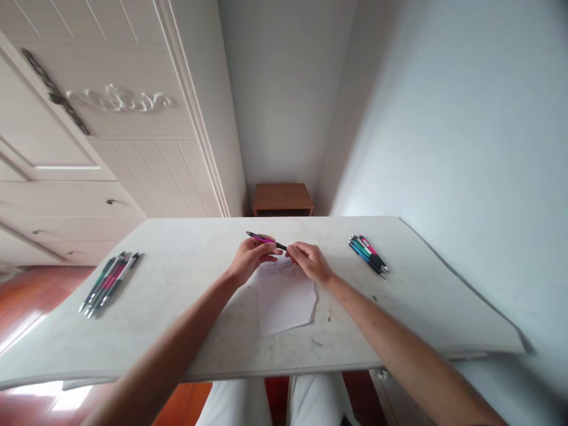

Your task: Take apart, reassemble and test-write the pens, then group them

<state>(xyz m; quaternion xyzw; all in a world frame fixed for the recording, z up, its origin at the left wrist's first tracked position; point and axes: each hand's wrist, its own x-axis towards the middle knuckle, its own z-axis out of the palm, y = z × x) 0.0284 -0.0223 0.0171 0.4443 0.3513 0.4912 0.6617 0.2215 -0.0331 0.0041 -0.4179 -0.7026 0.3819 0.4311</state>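
Far left, past the edge of the worktop (186,248), a pale cabinet (133,157). Next, on the worktop's left side, a bundle of pens (107,286) laid close together at a slant, well apart from both hands.

Toward the middle, the left hand (252,259), with thumb and fingers closed on the barrel of a magenta-and-black pen (263,238). Held up near the far edge of a sheet of paper (286,305), with one end pointing up and left, the other meeting the right hand. On the sheet, dense scribbles along the far part, with plain white nearer the body.

Just to the right, the right hand (313,260), with thumb and fingertips pinched at the pen's dark end; too covered there to tell what exactly lies under the fingers.

Judging by this two-handed hold, probably in the midst of fitting, loosening or adjusting that end; cannot tell which. For a next move, best to steady the barrel with the left hand and turn or draw with the right, without bending the pen.

Farther right, small scraps (329,317) beside the paper, then a second bundle of pens (369,255), also slanted, near the wall (470,177).
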